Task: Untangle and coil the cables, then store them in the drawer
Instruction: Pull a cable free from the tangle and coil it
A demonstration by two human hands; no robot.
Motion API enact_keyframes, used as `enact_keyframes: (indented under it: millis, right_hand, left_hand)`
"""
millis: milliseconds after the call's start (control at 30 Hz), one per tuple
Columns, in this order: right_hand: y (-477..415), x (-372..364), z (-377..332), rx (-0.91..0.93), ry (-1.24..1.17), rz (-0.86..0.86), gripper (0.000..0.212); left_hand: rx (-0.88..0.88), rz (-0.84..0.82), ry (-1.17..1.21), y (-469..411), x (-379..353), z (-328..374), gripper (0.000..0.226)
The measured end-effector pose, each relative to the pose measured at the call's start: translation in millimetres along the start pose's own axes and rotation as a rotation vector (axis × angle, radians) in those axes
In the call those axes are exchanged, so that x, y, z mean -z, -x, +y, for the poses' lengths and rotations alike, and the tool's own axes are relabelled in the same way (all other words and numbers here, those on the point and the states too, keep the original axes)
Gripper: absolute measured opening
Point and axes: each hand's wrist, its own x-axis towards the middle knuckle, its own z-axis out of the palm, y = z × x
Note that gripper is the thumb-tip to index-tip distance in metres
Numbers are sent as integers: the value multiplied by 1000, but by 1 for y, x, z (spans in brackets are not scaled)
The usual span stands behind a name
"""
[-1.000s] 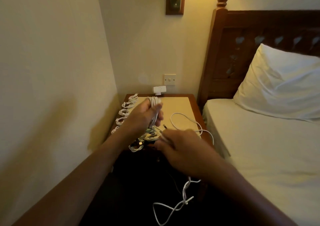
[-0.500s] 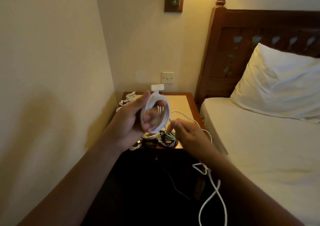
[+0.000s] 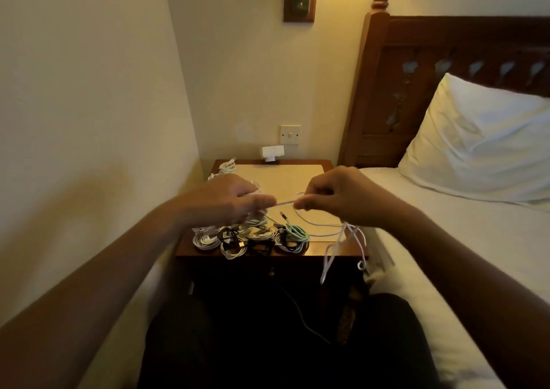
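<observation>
Left hand (image 3: 235, 201) is closed around the wound part of the white cable (image 3: 285, 202), thumb and forefinger pinching the strand where it leaves the bundle. That bundle is mostly hidden behind the knuckles. Right hand (image 3: 336, 198) pinches the same strand just beside it, so a short run stretches between the two hands above the middle of the nightstand (image 3: 297, 177).

Half a second ago the left hand held the coil up with its ring open to the camera, and the right hand was close under it. Now the coil has turned away, the hands have drawn apart, and the strand is pulled straight. I read this as slack being measured out for one more turn, so the coiling step is still under way.

Past the right hand, the loose length loops across the top and drops off the front right corner, its end dangling in front of the dark cabinet. A fair stretch looks left to wind.

Coiled cables (image 3: 250, 239), white, black and mint green, sit in a row along the front edge. More white coils run up the left edge to the back left corner. A small white adapter (image 3: 273, 153) stands at the back edge.

The drawer (image 3: 270, 271) below the top is too dark to read well. It appears closed, and nothing shows inside it, so I judge the storing has not yet begun.
</observation>
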Motion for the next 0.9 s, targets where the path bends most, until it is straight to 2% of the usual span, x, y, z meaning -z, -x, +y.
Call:
enact_keyframes:
  millis: [67, 133, 200, 300, 400, 533, 667, 800, 900]
  right_hand:
    - [-1, 15, 12, -1, -113, 9, 38]
    - [0, 20, 21, -12, -199, -3, 31]
    - [0, 16, 32, -20, -174, -9, 20]
    - [4, 8, 54, -53, 13, 14, 14]
    - [29, 3, 89, -195, -51, 47, 18]
    - [70, -4, 117, -300, -451, 71, 40]
    - [83, -17, 114, -302, -562, 43, 30]
    - [69, -20, 96, -270, -677, -12, 40]
    - [62, -23, 104, -331, -674, 88, 35]
  left_hand:
    - [16, -17, 103, 7, 12, -3, 41]
    - [-10, 39, 235, 10, 22, -10, 36]
    - [-66, 202, 390, 5, 24, -12, 32]
    - [-137, 500, 630, -5, 31, -10, 45]
    - [-137, 681, 854, -8, 48, -15, 27]
    - [-75, 702, 821, -12, 36, -21, 27]
    - [-6, 644, 845, -20, 13, -16, 32]
    - [-47, 530, 850, -22, -9, -2, 39]
    - [-22, 624, 913, -21, -4, -8, 35]
